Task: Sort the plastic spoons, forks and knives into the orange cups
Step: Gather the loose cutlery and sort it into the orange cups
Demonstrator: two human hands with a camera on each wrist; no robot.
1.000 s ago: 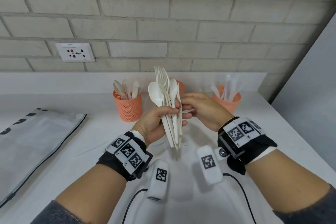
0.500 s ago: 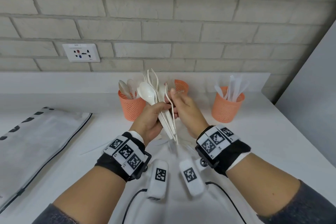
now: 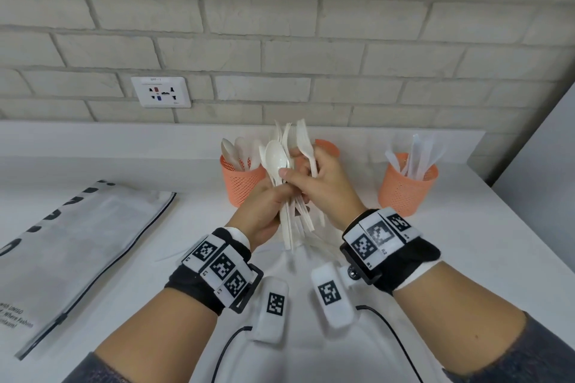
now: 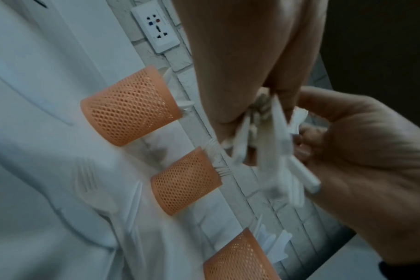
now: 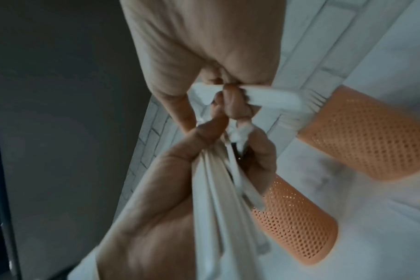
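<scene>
My left hand [image 3: 273,196] grips a bundle of white plastic cutlery [image 3: 291,221] upright by the handles, above the table. My right hand [image 3: 298,165] holds one fork [image 3: 306,146] between its fingers, beside the bundle's heads, with its thumb on a spoon bowl [image 3: 275,157]. The right wrist view shows that fork [image 5: 264,98] crosswise in curled fingers, above the bundle [image 5: 216,180]. Three orange mesh cups stand by the wall. The left cup [image 3: 239,186] holds spoons. The middle cup [image 3: 326,146] is mostly hidden behind my hands. The right cup [image 3: 407,193] holds knives.
Loose white cutlery [image 3: 320,242] lies on the white table under my hands, more forks [image 4: 89,180] in front of the cups. A grey bag [image 3: 77,242] lies at the left. A wall socket [image 3: 161,92] sits on the brick wall. The table's right edge [image 3: 513,205] meets a grey panel.
My right hand has moved from the bundle's handles up to its heads and now holds a fork apart from the bundle. My left hand has kept its grip.
</scene>
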